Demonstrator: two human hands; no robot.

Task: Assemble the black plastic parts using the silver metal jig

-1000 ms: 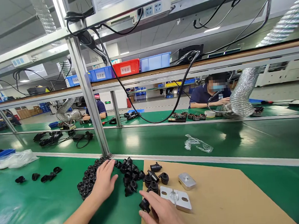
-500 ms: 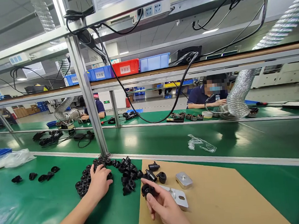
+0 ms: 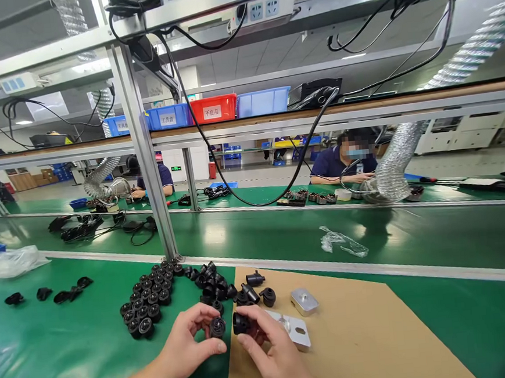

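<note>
Well, you have matte black, plastic-looking parts at your fingertips, all curves and ridges, set against smooth, pale metal. Your left hand [image 3: 188, 344] pinches a round black disc [image 3: 217, 327] between thumb and fingers, its swirl-ribbed face turned your way. Your right hand [image 3: 276, 350] grips a black fitting [image 3: 240, 323] whose short cylindrical end points towards the disc; your fingers hide the rest. The two parts are near each other, yet apart, at the left edge of a flat brown sheet [image 3: 363, 326].

By your right hand lies a silvery plate [image 3: 301, 332] with an oval hole, partly covered by your fingers, and behind it a smaller metal block [image 3: 304, 301] with rounded corners. More black fittings [image 3: 251, 294] rest near the sheet's far left corner, beside a jumbled heap of black pieces [image 3: 211, 281]. Farther left, similar discs [image 3: 146, 294] sit in close rows on the glossy green benchtop [image 3: 72, 337].

Beyond an upright metal post [image 3: 145, 156], crumpled clear plastic [image 3: 343, 241] lies on another green strip. Overhead, a red bin [image 3: 214, 108] stands among blue ones on a shelf, and past a ridged silvery duct [image 3: 393, 166] a person in a dark shirt [image 3: 327, 168] sits opposite.
</note>
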